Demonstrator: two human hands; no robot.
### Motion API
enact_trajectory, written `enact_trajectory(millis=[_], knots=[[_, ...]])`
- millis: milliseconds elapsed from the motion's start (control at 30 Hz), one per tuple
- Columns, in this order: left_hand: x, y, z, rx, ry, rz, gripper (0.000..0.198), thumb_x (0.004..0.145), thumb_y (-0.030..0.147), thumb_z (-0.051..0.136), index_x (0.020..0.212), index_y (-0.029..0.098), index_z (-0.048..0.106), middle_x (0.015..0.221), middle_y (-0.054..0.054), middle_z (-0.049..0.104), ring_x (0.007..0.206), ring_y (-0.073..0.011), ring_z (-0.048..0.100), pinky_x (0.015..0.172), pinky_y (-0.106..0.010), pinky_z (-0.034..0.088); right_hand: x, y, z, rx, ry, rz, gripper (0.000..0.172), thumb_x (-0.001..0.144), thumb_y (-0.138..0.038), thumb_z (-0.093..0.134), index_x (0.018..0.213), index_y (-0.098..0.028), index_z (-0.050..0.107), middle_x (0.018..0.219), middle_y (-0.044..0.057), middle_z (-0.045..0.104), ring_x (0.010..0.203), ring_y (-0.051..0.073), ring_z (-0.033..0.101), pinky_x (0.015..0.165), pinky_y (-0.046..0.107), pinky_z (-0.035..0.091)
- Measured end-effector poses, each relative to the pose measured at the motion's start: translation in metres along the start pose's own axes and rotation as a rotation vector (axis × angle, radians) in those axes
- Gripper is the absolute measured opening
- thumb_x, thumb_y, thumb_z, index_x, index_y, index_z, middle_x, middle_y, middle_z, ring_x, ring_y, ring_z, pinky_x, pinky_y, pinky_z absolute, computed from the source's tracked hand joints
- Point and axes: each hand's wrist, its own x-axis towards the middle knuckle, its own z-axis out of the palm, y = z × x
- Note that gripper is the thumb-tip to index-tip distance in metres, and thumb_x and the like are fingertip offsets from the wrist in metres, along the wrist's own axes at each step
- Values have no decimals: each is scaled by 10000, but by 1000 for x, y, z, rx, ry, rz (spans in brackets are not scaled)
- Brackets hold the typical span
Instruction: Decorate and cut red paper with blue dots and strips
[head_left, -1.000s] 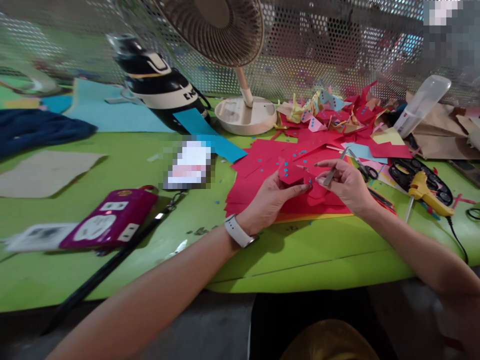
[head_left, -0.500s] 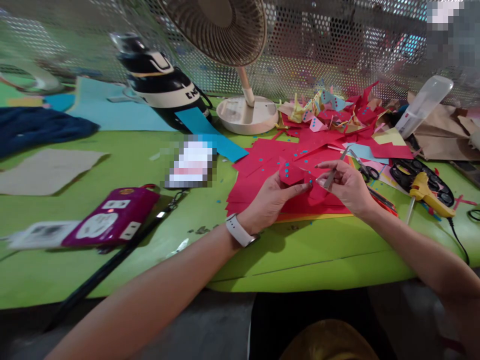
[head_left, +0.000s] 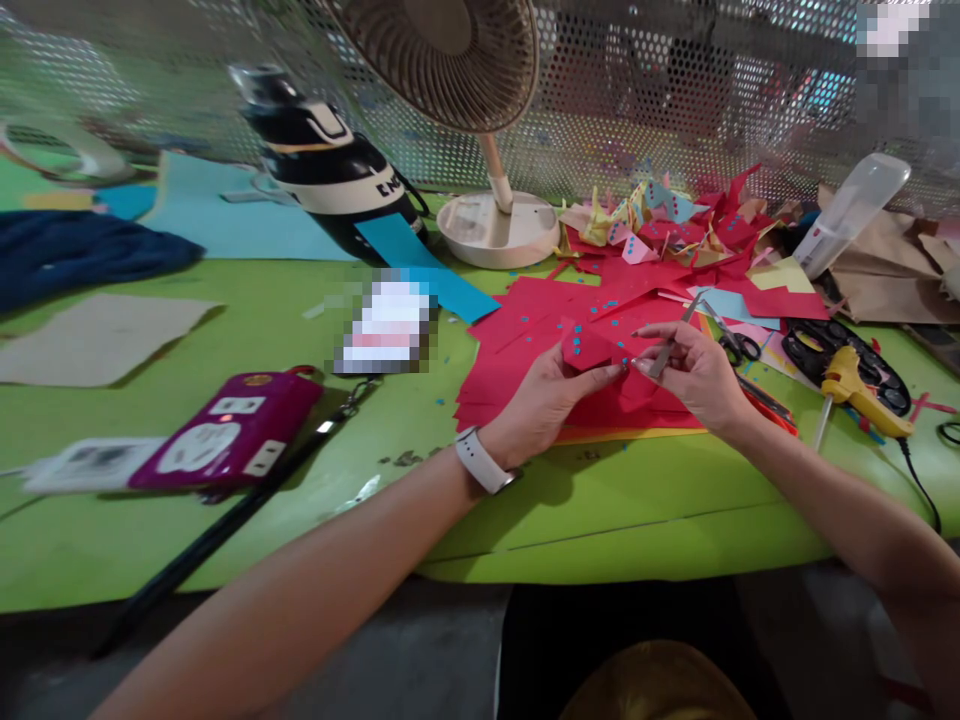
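Note:
My left hand [head_left: 536, 400], with a white watch band on the wrist, pinches a folded red paper piece [head_left: 592, 350] between thumb and fingers. Small blue squares dot this piece, one of them close to my left thumb tip. In my right hand [head_left: 694, 375] is a slim pair of metal tweezers [head_left: 673, 338], slanting up and away through the fingers. My right fingertips are close to the paper's right side; whether they touch it I cannot tell. Beneath both hands lies a stack of red paper sheets [head_left: 502, 355], scattered with blue bits.
Folded paper pieces [head_left: 660, 215] are heaped behind the stack. To the right are scissors [head_left: 739, 345], a yellow glue gun [head_left: 862, 390], a black palette [head_left: 806, 345] and a clear bottle [head_left: 855, 215]. A fan [head_left: 499, 225], tumbler [head_left: 337, 180], phone [head_left: 386, 325] and purple pouch [head_left: 232, 425] stand leftward.
Both hands keep almost the same pose on the red paper piece and the tweezers. The whole view has shifted very slightly.

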Motion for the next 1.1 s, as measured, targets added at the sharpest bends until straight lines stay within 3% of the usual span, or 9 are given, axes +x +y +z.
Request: enact_trajectory(millis=[300, 1100], knots=[[0, -3, 0, 25, -23, 45, 259, 656, 298, 852, 856, 195, 722, 881, -22, 765, 900, -201, 702, 893, -351, 539, 0, 0, 2, 9, -1, 15, 388, 703, -363, 767, 1036, -216, 634, 756, -9, 662, 708, 137, 644, 702, 297, 560], [-1, -4, -4, 56, 9, 10, 241, 651, 326, 847, 826, 192, 750, 890, -29, 778, 825, -191, 715, 866, -349, 556, -2, 0, 4, -71, -12, -23, 367, 755, -372, 723, 1064, -207, 615, 764, 0, 661, 723, 144, 645, 723, 309, 556]])
